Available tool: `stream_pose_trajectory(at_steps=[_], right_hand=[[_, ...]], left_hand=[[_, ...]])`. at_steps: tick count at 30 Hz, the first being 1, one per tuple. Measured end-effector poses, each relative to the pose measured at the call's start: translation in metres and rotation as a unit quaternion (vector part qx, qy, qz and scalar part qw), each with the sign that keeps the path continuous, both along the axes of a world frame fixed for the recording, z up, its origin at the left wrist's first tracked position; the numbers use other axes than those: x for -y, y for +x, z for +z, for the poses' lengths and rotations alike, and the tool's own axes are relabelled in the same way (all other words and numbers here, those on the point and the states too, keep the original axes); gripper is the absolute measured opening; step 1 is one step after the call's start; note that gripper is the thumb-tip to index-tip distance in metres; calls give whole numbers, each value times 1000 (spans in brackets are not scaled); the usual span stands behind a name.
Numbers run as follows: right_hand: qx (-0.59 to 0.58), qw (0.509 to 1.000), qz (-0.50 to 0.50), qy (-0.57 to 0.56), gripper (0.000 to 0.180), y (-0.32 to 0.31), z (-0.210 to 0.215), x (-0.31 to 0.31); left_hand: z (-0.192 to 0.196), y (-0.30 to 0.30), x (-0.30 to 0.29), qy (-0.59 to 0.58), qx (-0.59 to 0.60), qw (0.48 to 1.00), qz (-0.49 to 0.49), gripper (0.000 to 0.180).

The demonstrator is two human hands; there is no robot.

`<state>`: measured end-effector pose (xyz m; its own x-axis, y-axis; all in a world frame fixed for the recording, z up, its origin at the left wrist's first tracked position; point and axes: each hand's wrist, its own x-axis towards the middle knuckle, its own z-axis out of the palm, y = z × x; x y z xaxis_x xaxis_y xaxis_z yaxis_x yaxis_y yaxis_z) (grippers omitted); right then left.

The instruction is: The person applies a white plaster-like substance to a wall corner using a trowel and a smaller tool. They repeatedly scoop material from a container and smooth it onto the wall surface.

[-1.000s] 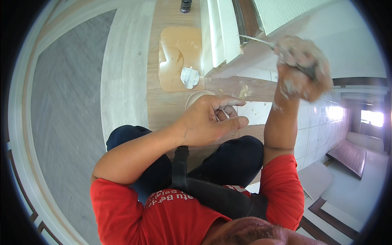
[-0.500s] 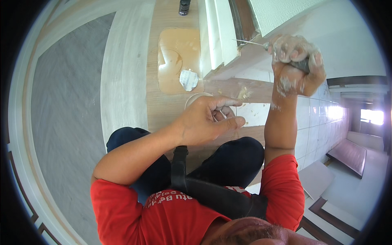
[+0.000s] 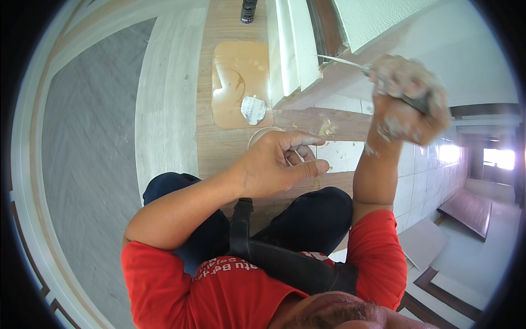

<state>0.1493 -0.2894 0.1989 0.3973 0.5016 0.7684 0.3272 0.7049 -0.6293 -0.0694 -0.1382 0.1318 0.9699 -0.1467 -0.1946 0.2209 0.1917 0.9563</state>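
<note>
My right hand [image 3: 408,98], smeared with white paste, is closed round the dark handle of a thin-bladed tool [image 3: 342,60]. Its narrow light blade points left, with the tip at the wall corner beside a brown wooden frame [image 3: 327,33]; whether it touches cannot be told. White paste also marks the wrist. Over the floor in front of my knees hovers my left hand [image 3: 287,162], fingers loosely curled, thumb apart, nothing visible in it. Partly hidden behind that hand is a round pale rim [image 3: 263,133], apparently of a container.
On the wood-look floor lies a tan board [image 3: 238,63] with a crumpled whitish scrap [image 3: 253,110] on it. Beyond stands a dark can [image 3: 247,11]. Pale crumbs [image 3: 327,128] lie near the wall end. White tiles [image 3: 342,153] and a leaning brown panel [image 3: 468,213] are to the right.
My right hand has moved a little right and toward me, drawing the tool along. The left hand stays almost where it was.
</note>
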Motion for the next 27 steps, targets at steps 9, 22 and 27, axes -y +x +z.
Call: stream_pose_trajectory(at_steps=[9, 22, 27], right_hand=[[-3, 999, 48, 6, 43, 7, 5, 4], [-38, 997, 42, 56, 30, 2, 9, -7], [-48, 998, 25, 44, 29, 14, -13, -3]], left_hand=[[3, 1, 3, -27, -5, 1000, -5, 46], [4, 7, 0, 1, -35, 999, -5, 46], [-6, 8, 2, -11, -5, 1000, 2, 43]])
